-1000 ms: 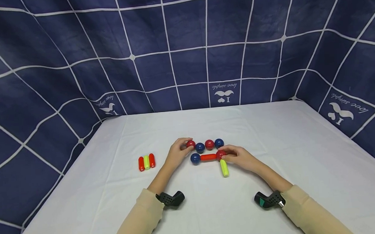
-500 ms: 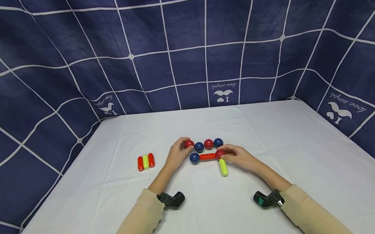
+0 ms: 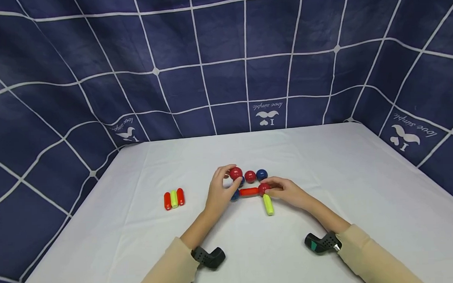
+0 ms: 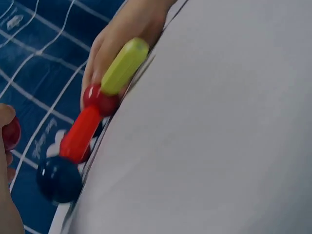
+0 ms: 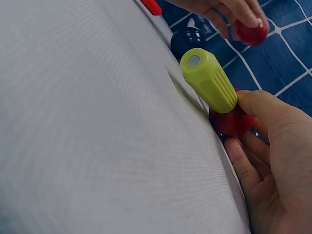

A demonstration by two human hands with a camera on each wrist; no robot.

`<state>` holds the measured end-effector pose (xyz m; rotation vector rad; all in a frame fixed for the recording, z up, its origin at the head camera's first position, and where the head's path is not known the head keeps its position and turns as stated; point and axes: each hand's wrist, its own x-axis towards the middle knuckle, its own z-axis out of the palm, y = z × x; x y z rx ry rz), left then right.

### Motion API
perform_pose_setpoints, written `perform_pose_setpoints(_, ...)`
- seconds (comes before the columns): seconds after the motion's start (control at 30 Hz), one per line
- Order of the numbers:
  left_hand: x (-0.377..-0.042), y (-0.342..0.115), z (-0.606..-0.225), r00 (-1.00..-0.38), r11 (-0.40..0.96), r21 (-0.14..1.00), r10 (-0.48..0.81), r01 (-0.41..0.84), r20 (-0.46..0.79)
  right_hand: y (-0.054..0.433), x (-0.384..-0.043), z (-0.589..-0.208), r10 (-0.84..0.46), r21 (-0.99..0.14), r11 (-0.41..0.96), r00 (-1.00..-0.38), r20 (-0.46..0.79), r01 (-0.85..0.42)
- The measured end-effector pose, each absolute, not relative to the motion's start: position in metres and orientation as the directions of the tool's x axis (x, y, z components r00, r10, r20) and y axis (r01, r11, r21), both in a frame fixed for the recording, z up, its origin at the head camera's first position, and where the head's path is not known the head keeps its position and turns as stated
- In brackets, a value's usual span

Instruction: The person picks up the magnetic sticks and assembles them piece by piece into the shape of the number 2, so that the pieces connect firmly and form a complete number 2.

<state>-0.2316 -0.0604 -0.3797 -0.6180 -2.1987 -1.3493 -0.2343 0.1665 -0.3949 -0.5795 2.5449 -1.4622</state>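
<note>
My left hand point(image 3: 218, 196) pinches a red ball point(image 3: 236, 173) between thumb and fingers, raised above the white table. With my right hand point(image 3: 290, 192) I grip another red ball point(image 3: 263, 188), which joins a red rod point(image 3: 249, 191) to a yellow-green rod point(image 3: 268, 205). A blue ball point(image 4: 59, 179) sits at the red rod's other end; in the head view my left thumb partly covers it. The right wrist view shows a grey metal-looking disc in the yellow-green rod's free end.
Behind the joined pieces lie a red ball point(image 3: 250, 176), a blue ball point(image 3: 261, 174) and a partly hidden blue ball point(image 3: 242, 181). To the left, two red rods point(image 3: 167, 201) flank a yellow-green rod point(image 3: 174, 199). A dark blue checked curtain point(image 3: 224, 83) hangs beyond the white table point(image 3: 148, 252).
My left hand has lifted its red ball off the table and moved it slightly right, over the blue balls. My right hand stays on the joined pieces.
</note>
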Motion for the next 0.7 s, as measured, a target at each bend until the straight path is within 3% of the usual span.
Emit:
perform_pose_setpoints(0.3,-0.191,-0.031,-0.372,-0.752,0.358,0.665,0.389,0.655,0.532,0.168,-0.236,-0.396,-0.455,-0.847,0.425,-0.884,0.104,-0.319)
perform_pose_setpoints(0.53,-0.179,-0.027,-0.380,-0.739,0.425,0.650,0.584,0.630,0.335,0.169,-0.235,-0.399,-0.467,-0.852,0.405,-0.876,0.118,-0.331)
perform_pose_setpoints(0.7,-0.177,-0.027,-0.379,-0.734,0.464,0.659,0.648,0.592,0.203,0.168,-0.235,-0.398,-0.436,-0.850,0.433,-0.895,0.093,-0.299)
